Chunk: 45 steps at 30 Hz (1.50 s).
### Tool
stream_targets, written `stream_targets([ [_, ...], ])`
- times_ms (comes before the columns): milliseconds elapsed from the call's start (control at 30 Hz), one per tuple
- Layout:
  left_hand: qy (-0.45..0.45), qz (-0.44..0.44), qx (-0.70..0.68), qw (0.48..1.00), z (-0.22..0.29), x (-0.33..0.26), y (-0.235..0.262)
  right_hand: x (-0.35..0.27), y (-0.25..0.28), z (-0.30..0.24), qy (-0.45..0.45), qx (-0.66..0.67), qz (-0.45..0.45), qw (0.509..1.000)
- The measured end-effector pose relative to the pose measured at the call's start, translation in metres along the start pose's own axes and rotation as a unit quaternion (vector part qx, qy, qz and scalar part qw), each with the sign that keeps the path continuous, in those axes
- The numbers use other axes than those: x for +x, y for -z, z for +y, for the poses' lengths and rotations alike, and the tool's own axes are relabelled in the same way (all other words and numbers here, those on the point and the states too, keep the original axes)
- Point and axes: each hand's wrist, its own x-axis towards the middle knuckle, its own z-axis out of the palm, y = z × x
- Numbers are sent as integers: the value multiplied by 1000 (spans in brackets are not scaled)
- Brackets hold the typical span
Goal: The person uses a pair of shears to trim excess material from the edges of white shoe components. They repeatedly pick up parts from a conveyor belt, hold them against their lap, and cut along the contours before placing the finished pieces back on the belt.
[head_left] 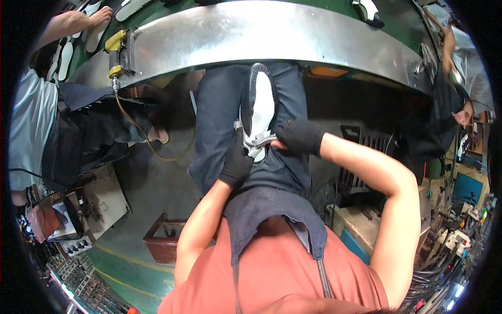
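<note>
We are holding the white shoe with a black rubber sole [260, 107] over our lap, just below the long shiny metal desk [272, 34]. Our black-gloved left hand [236, 162] is gripping its heel end. Our gloved right hand [299, 137] is pinching its grey edge. We think we are working on that edge; next needs a steady pull.
</note>
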Motion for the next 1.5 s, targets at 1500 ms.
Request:
stream_targets([
  [1500,153,-61,-416,894,70,63,3,-41,56,-12,-100,293,56,949],
])
